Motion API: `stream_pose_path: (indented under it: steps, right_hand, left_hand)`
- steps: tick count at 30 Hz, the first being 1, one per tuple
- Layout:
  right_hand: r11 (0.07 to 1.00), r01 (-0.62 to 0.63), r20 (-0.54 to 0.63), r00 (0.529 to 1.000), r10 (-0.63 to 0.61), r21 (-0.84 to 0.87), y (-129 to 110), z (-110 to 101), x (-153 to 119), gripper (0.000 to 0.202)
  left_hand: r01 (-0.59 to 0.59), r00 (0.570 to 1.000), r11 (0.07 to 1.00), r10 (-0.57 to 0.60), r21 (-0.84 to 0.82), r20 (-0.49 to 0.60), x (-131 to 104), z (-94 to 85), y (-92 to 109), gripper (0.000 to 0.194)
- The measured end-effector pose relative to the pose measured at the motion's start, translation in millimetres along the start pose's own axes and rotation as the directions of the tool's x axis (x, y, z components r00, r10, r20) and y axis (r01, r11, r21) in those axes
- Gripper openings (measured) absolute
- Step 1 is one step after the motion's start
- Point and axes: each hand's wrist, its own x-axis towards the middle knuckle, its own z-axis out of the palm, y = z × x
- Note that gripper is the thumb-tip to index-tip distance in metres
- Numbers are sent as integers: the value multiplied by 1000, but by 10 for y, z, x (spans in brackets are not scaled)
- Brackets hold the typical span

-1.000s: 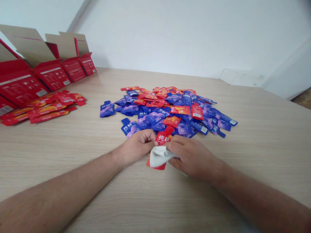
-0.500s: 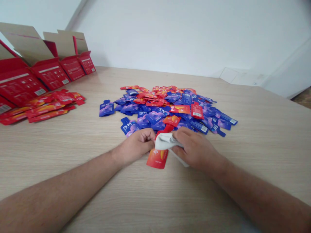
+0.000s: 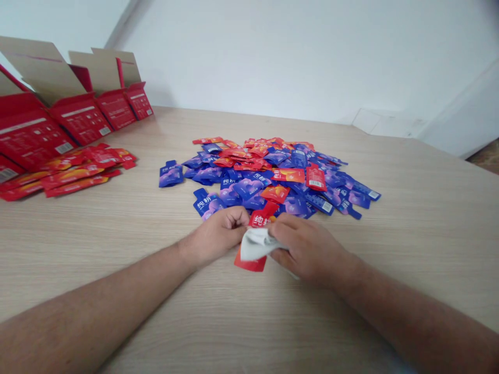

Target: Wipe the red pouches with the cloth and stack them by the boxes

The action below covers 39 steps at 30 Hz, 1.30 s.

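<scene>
A red pouch (image 3: pixel 259 218) with white characters lies in front of the pile, its cap end pointing away from me. The closed fingers of my left hand (image 3: pixel 222 232) pinch its left edge. My right hand (image 3: pixel 307 245) grips a folded white cloth (image 3: pixel 257 244), which covers the middle of the pouch; only the pouch's top and its bottom end show. Just beyond both hands is a heap of blue pouches (image 3: pixel 249 188) mixed with red pouches (image 3: pixel 288 175).
At the left, several open red boxes (image 3: pixel 81 118) stand in a row with their cardboard flaps raised. Red pouches (image 3: pixel 74 179) are stacked before them. A white wall rises behind the wooden table (image 3: pixel 187 322).
My right hand has moved the cloth down the pouch toward me, and the white characters near its top now show. My left hand has stayed in place.
</scene>
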Motion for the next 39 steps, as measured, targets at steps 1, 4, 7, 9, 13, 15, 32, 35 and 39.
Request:
stream_pose_path:
  steps: [1, 4, 7, 9, 13, 15, 32, 35, 39]
  right_hand:
    - [999, 51, 33, 998, -51, 11, -12, 3, -1, 13]
    - [1000, 2, -24, 1000, -2, 4, 11, 1, -2, 15]
    - [992, -123, -137, 983, 119, -15, 59, -11, 4, 18]
    - [997, -70, -90, 994, 68, -15, 48, -18, 7, 15]
    - [1000, 26, 20, 999, -26, -6, 9, -28, 12, 12]
    - [997, -79, -59, 995, 78, -23, 28, -32, 13, 14]
    - [999, 35, 40, 999, -36, 9, -5, -16, 2, 11]
    - [997, -82, -46, 996, 82, -2, 11, -19, 6, 16]
    - [992, -127, -76, 989, 125, -16, 16, -19, 3, 17]
  left_hand:
    - [4, 1000, 1000, -4, -9, 8, -2, 0, 1, 25]
    - [5, 1000, 1000, -5, -20, -1, 0, 1, 2, 26]
    - [2, 1000, 1000, -3, -12, -22, 3, 1, 3, 27]
    - [8, 1000, 1000, -8, -5, -21, 0, 0, 4, 27]
    - [5, 1000, 1000, -5, -15, -6, -6, 1, 8, 25]
    - [-6, 1000, 1000, 6, -12, -21, -4, 3, 7, 25]
    - [8, 1000, 1000, -8, -6, -6, -14, 5, 33, 26]
    - [-5, 1000, 1000, 5, 3, -27, -11, 5, 29, 26]
    - [-1, 1000, 1000, 1, 5, -31, -9, 6, 36, 26]
